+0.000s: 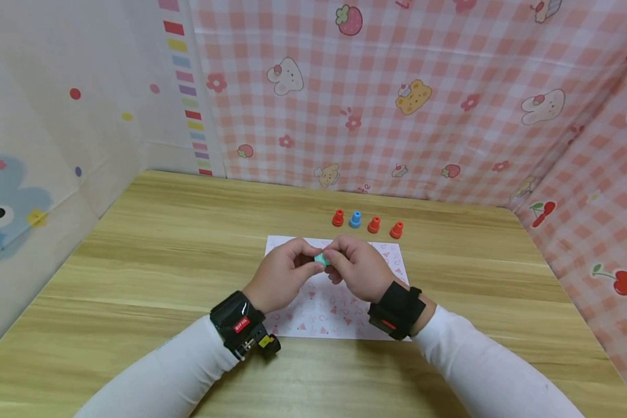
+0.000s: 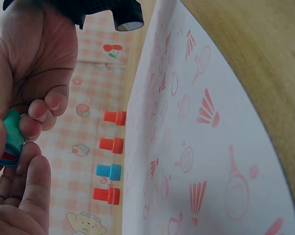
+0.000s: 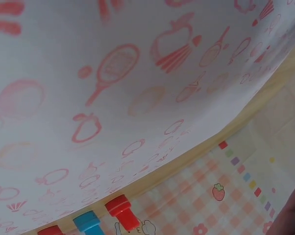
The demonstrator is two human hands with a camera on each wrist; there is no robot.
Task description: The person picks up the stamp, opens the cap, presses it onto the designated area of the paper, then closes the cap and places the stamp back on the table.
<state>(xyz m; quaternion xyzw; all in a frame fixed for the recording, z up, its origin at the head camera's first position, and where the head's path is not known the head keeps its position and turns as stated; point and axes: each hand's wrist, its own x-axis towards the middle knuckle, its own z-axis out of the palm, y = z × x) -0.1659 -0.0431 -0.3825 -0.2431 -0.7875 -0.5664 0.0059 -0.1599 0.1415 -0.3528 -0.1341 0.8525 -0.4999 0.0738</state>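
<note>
A small green stamp (image 1: 321,259) is held between both hands above a white sheet of paper (image 1: 319,316). My left hand (image 1: 277,276) pinches it from the left with thumb and fingers. From the other side my right hand (image 1: 363,267) grips it with its fingers curled. In the left wrist view, the green stamp (image 2: 12,129) is tilted and a bit of red shows at its lower end. Fingers hide part of it. Pink prints of shuttlecocks, rackets and fruit cover the paper (image 2: 216,147).
Behind the paper stand a red stamp (image 1: 338,218), a blue stamp (image 1: 355,219) and two more red stamps in a row on the wooden table (image 1: 188,232). A checked pink cloth (image 1: 366,75) hangs along the table's back edge.
</note>
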